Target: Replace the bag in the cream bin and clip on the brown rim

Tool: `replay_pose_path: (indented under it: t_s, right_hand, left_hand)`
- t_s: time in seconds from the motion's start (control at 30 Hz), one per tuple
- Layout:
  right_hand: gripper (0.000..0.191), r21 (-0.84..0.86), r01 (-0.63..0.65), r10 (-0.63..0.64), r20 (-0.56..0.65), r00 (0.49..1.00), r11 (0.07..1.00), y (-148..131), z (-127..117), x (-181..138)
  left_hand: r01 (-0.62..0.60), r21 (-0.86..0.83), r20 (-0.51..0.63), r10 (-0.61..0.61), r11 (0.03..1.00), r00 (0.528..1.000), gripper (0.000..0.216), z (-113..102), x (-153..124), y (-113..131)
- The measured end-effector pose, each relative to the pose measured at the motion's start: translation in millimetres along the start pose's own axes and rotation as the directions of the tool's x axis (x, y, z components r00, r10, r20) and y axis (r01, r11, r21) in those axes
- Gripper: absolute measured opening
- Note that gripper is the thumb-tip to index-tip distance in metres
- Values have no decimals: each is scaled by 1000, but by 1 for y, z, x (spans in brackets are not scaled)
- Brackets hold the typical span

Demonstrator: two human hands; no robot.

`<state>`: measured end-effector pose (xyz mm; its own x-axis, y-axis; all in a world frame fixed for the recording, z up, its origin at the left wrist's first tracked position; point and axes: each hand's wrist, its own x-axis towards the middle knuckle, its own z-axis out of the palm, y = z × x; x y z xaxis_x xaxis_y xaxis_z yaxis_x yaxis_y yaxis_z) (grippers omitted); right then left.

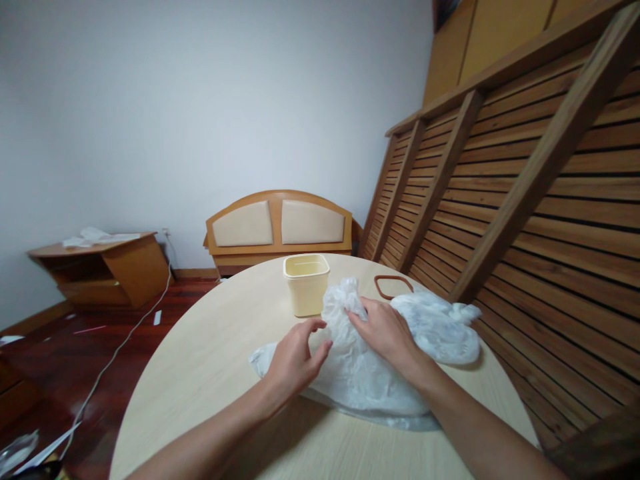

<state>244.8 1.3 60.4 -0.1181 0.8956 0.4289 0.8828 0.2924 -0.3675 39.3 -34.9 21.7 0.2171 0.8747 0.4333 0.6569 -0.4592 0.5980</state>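
Note:
A white plastic bag lies on the round table in front of me, its top gathered upward. My right hand is closed on the bunched neck of the bag. At the bag's left side is my left hand, thumb and fingers apart with a gap between them. Just beyond the bag stands a pale yellow plastic bin, upright, with a white rim. A brown rounded ring-shaped frame rests flat on the table behind my right hand. Another knotted white plastic bag sits to the right.
A wooden headboard stands against the wall behind the table. Slatted wooden panels lean along the right side. At the left, a low wooden cabinet carries papers, and a white cable runs across the dark red floor.

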Motion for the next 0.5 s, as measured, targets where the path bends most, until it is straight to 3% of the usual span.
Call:
replay_pose_path:
  t_s: [0.1, 0.23, 0.3, 0.4, 0.5]
  right_hand:
    - [19, 338, -61, 45, 56, 997, 939, -3, 4, 1]
    - [20, 710, -250, 89, 256, 963, 658, -9, 18, 4]
    - [21, 789, -345, 92, 349, 933, 508, -15, 23, 2]
    - [26, 860, -384, 43, 393, 918, 336, -23, 28, -3]
    - [33, 889, -373, -39, 397, 917, 265, -28, 28, -8]
  left_hand:
    - [-4, 32, 0, 4, 999, 1000, 42, 0, -4, 6]
    - [-32, 62, -24, 34, 998, 999, 59, 0, -7, 13]
    - [-73, 82, -50, 78, 994, 996, 64, 0, -7, 15]
    - [-87, 115, -95, 98, 990, 991, 60, 0, -4, 9]
    - [-50, 130, -133, 67, 990, 989, 45, 0, 1, -4]
